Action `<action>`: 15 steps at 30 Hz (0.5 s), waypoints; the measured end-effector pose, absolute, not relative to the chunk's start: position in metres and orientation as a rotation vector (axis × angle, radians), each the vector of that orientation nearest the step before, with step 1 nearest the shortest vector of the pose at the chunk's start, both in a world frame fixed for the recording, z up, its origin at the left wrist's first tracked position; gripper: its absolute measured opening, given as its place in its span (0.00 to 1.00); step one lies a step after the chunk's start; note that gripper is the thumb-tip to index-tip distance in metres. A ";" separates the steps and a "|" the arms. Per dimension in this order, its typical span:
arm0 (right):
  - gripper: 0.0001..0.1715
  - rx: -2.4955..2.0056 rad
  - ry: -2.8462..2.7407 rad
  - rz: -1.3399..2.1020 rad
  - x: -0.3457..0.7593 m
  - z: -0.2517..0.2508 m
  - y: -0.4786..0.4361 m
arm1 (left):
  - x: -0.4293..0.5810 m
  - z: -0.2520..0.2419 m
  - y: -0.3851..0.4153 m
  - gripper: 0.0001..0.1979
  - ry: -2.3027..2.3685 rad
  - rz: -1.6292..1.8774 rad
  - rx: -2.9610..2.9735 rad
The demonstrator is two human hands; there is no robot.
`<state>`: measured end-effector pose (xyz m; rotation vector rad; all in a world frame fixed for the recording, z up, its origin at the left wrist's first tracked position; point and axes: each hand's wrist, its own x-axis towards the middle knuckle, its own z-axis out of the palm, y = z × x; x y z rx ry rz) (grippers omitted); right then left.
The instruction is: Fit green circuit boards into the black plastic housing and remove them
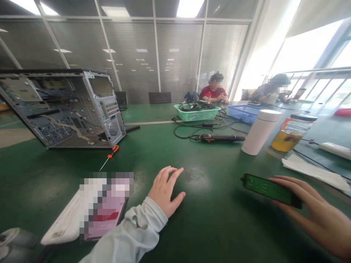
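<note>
My left hand [165,190] hovers over or rests on the green table [208,226], fingers apart and holding nothing. In my right hand [315,215], at the right, is a small green circuit board [267,188] with a dark part at the end near the palm. Thumb and fingers grip the board by its long edges, and it is tilted. Left of my left hand lie a phone with a pinkish screen [109,208] and a white object [65,215], both partly blurred out. A screwdriver [113,151] with an orange and black handle lies beyond them.
An opened computer case [79,109] stands at the left. Farther back are a green basket [196,115] of cables, a blue basket [241,114] and a corded electric screwdriver [219,138]. A white bottle [259,135], a tea jar [290,137] and paper [312,171] stand or lie right. Two people sit behind.
</note>
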<state>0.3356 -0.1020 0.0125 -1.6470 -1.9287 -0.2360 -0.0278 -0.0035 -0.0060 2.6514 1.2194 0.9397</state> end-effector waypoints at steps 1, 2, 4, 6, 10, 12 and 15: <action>0.23 -1.566 -2.028 -0.190 0.316 0.015 -0.093 | -0.028 -0.004 -0.005 0.32 1.164 0.958 2.666; 0.22 -1.475 -2.084 -0.177 0.294 0.018 -0.084 | -0.027 -0.001 -0.007 0.32 1.107 0.974 2.683; 0.20 -1.359 -2.148 -0.090 0.252 0.024 -0.068 | -0.028 0.005 -0.011 0.32 1.011 1.013 2.722; 0.21 -1.265 -2.171 0.045 0.216 0.031 -0.055 | -0.029 0.010 -0.012 0.30 0.939 1.045 2.755; 0.22 -1.078 -2.111 0.324 0.174 0.039 -0.034 | -0.033 0.016 -0.007 0.20 0.927 1.093 2.667; 0.22 -1.026 -2.022 0.465 0.166 0.042 -0.024 | -0.034 0.017 -0.005 0.16 1.042 1.170 2.484; 0.23 -1.048 -1.850 0.669 0.162 0.042 -0.012 | -0.032 0.017 -0.004 0.17 1.182 1.254 2.097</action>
